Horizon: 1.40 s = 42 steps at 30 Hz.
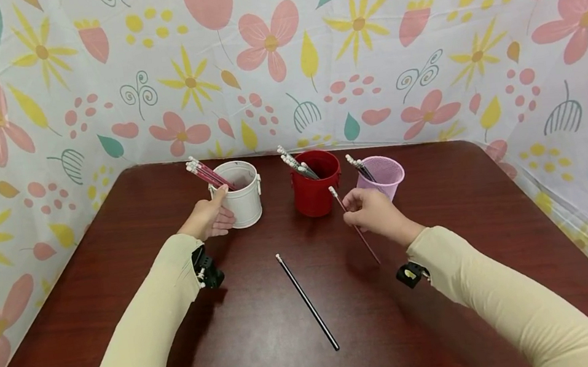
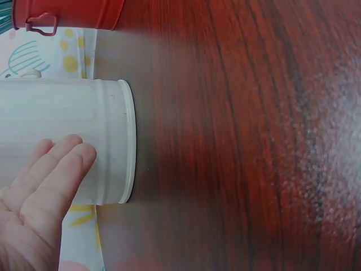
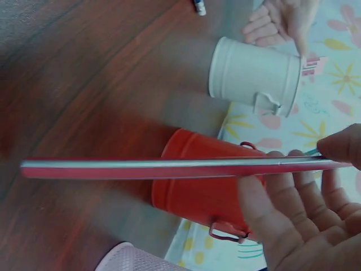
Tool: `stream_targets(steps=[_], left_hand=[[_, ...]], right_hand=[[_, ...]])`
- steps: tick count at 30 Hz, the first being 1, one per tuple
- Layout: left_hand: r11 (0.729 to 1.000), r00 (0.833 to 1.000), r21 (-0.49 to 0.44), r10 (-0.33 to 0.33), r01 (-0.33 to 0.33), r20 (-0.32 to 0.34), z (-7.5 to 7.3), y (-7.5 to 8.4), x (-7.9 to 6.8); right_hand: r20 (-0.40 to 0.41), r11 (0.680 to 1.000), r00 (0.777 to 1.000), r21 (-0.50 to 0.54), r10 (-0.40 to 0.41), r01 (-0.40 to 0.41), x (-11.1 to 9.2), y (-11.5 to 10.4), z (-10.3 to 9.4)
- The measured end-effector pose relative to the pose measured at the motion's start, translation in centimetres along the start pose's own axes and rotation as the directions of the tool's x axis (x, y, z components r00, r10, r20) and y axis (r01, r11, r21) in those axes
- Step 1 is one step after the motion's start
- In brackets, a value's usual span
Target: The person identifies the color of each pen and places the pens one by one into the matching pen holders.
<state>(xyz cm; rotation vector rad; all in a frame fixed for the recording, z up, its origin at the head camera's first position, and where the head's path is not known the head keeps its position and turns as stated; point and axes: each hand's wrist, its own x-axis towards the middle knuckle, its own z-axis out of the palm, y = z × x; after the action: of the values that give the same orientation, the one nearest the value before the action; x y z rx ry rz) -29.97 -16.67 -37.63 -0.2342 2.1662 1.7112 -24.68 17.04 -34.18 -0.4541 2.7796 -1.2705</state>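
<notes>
My right hand (image 1: 375, 213) pinches a red pencil (image 3: 113, 169) between thumb and fingers, in front of the pink mesh cup (image 1: 392, 177). The pencil slants, its white eraser end up, its other end toward the table. At the left, my left hand (image 1: 213, 216) is against the side of a white bucket (image 1: 248, 205), thumb at the rim and fingers straight. Several red pencils (image 1: 209, 173) lean out of that bucket. Its fingers (image 2: 62, 166) lie along the white wall in the left wrist view. On the table lies a black pencil (image 1: 307, 302), apart from both hands.
Between the hands stands a red bucket (image 1: 313, 199) holding several greyish pencils (image 1: 298, 165). Dark pencils (image 1: 361, 168) lean in the pink cup. The brown table (image 1: 236, 340) ends at a patterned cloth (image 1: 272, 105) behind the containers.
</notes>
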Motion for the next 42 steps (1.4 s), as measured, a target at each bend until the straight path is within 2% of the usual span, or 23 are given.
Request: stream_targets(steps=[6,12,18,22,26,30,33,37,42], left_hand=[[1.0,1.0,-0.001,-0.008,0.008,-0.007,-0.2,-0.1,0.0],[1.0,1.0,-0.003,-0.008,0.008,-0.01,-0.3,-0.2,0.0],[1.0,1.0,0.002,-0.001,0.001,-0.01,-0.5,-0.2,0.0],[1.0,1.0,0.001,0.0,0.0,-0.008,-0.5,-0.2,-0.1],[1.0,1.0,-0.002,0.003,-0.003,-0.007,-0.6,-0.2,0.0],[1.0,1.0,-0.006,0.003,-0.003,-0.002,-0.6,-0.3,0.1],[1.0,1.0,-0.009,-0.001,0.001,-0.002,-0.6,-0.3,0.1],[1.0,1.0,-0.009,-0.002,0.002,-0.01,-0.4,-0.3,0.1],[1.0,1.0,-0.006,0.002,-0.002,-0.001,-0.1,-0.2,0.1]], right_hand=[[-0.039,0.992,0.999,0.122,-0.023,0.028,0.4,-1.1,0.0],[-0.054,0.963,0.995,0.253,-0.079,0.09,0.8,-2.2,0.4],[-0.029,0.956,0.991,0.26,-0.132,0.135,1.4,-3.8,1.0],[-0.062,0.955,0.986,0.247,-0.155,0.165,2.1,-5.0,1.3],[-0.143,0.942,0.969,0.241,-0.203,0.233,3.0,-6.3,1.4],[-0.184,0.906,0.953,0.31,-0.242,0.29,3.9,-7.9,1.4],[-0.226,0.89,0.933,0.305,-0.279,0.34,4.5,-9.1,1.5],[-0.284,0.885,0.91,0.273,-0.301,0.378,5.1,-10.5,1.7],[-0.324,0.86,0.892,0.301,-0.315,0.413,5.7,-11.3,3.0]])
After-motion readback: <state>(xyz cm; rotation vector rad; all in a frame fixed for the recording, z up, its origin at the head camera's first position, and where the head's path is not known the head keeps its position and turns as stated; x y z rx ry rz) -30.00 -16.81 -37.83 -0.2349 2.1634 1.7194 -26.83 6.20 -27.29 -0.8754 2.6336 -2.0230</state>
